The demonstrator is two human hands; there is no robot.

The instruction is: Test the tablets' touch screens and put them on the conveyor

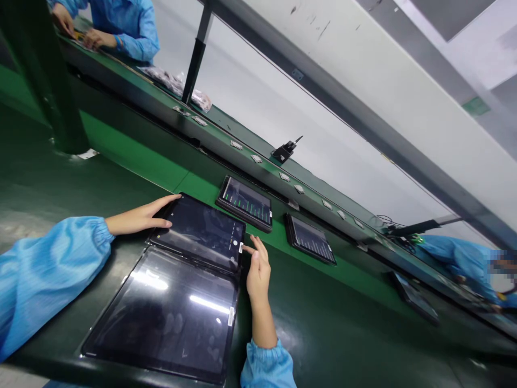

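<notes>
A tablet (pixel 202 229) with a lit dark screen, showing what looks like a camera view with a white round button, lies in front of me. My left hand (pixel 139 218) grips its left edge, thumb over the front border and index finger at the upper corner. By the right edge is my right hand (pixel 259 272), fingers apart, one fingertip touching the edge beside a small white label. Nearer to me, a second tablet (pixel 165 315) with a dark, glossy screen lies flat, its far edge against the first one.
Beyond them on the green bench (pixel 323 323) lie two cased tablets, one with green bars (pixel 246 202), one with pale lines (pixel 310 237). Another tablet (pixel 414 297) is farther right. Small parts sit along the conveyor (pixel 242 144). Co-workers in blue sleeves work at far left (pixel 137 32) and right (pixel 448 256).
</notes>
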